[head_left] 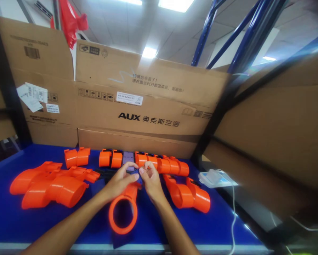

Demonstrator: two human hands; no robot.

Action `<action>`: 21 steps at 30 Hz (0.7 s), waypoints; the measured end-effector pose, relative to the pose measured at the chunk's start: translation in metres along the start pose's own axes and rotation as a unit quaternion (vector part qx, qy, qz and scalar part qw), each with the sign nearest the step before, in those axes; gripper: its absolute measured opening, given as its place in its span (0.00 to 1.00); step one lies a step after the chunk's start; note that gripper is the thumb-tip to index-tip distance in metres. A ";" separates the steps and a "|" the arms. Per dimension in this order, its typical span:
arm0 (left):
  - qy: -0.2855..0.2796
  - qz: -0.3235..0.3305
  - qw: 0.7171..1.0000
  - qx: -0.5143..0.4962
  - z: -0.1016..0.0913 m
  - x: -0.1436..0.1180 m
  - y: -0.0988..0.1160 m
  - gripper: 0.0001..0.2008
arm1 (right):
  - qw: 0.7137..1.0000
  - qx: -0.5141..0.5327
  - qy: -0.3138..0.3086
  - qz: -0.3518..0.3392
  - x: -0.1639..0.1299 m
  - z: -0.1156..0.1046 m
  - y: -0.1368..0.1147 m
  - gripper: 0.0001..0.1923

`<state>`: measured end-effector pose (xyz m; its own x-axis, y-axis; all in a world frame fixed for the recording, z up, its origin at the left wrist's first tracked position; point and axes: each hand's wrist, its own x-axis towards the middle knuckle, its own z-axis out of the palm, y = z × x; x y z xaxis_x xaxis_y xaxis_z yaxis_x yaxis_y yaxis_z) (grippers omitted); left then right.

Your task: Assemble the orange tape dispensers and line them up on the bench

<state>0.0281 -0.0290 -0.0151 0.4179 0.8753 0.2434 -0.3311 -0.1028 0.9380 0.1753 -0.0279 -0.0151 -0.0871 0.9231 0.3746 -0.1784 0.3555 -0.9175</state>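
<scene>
Centrally, an orange ring-ended part is held over the blue bench by the left hand and right hand, both pinched at its upper end, possibly on a small dark piece. Further orange parts are laid alongside, before a cardboard box.

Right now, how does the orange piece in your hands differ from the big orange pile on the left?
The held orange ring piece is a single part, gripped at its far end by the left hand and right hand; the left orange pile is several parts lying untouched. The ring piece's opening faces the camera; the pile's tubes point sideways. Both are bright orange plastic on the blue table.
</scene>
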 end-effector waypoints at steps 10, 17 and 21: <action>0.153 0.032 0.966 -0.206 -0.030 0.009 0.023 0.28 | 0.984 -0.150 -0.096 0.024 -0.005 -0.003 0.022 0.16; 0.200 0.048 0.950 -0.237 -0.038 0.010 0.025 0.28 | 0.966 -0.202 -0.138 -0.080 -0.019 0.008 0.025 0.17; 0.174 0.047 0.960 -0.214 -0.031 0.010 0.023 0.29 | 0.973 -0.183 -0.136 -0.043 -0.010 0.003 0.025 0.08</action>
<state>-0.0017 -0.0080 0.0013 0.0847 0.9842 0.1553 -0.7023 -0.0516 0.7100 0.1685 -0.0293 -0.0413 -0.3522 0.8327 0.4274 0.1594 0.5033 -0.8493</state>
